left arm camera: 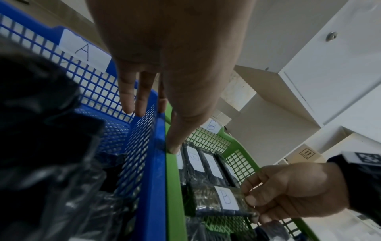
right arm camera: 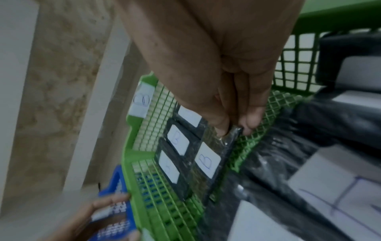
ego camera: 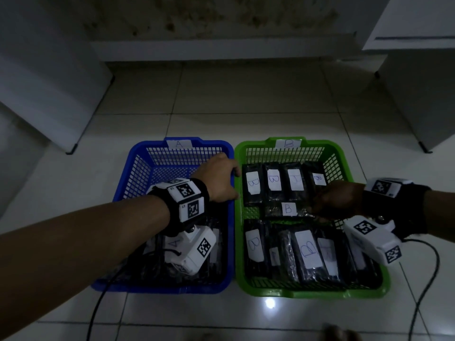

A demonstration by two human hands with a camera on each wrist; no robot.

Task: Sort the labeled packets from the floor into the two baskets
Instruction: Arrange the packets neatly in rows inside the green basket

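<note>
Green basket (ego camera: 343, 156) takes it: right hand (ego camera: 338, 199) pinches a B-labelled packet (ego camera: 285, 209) by its edge, low over the basket's middle | left hand (ego camera: 218, 179) draped on the blue basket (ego camera: 128, 178) rim, fingers straight, gripping nothing | more B packets (ego camera: 307, 252) lie around.

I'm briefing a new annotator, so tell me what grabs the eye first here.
Two mesh plastic baskets stand side by side on the pale tiled floor: a blue basket tagged A on the left, a green basket tagged B on the right, crowded with black packets. The right hand pinches a black plastic-wrapped packet with a white B label over the green one, while the left hand rests at the baskets' meeting rims.
</note>
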